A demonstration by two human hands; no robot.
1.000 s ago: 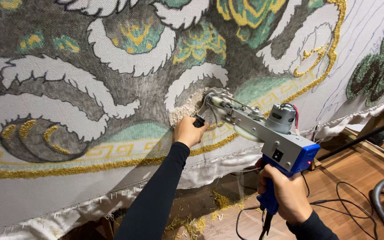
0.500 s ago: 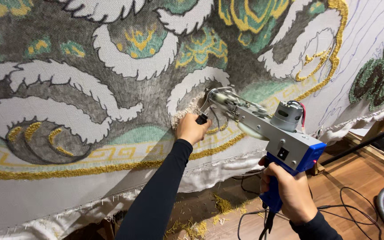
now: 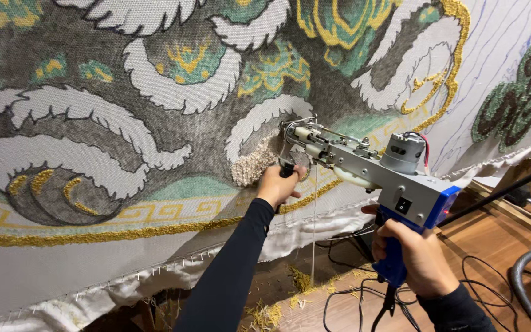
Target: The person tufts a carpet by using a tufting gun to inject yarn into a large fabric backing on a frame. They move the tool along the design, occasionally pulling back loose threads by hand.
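Right hand (image 3: 414,258) clamps the tufting gun (image 3: 370,169) handle; left hand (image 3: 279,184) wraps its front knob, nose slanting up-left into the cloth (image 3: 93,123).

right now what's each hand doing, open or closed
Left hand: closed on the small black front handle of the grey metal tufting gun.
Right hand: closed on the gun's blue rear grip.

Left hand (image 3: 278,184) reaching forward and up on an outstretched, dark-sleeved arm, its grip closing in a fist, right hand (image 3: 414,258) sitting lower and nearer the body, fingers (image 3: 401,237) wrapping tightly, wrist bending upward
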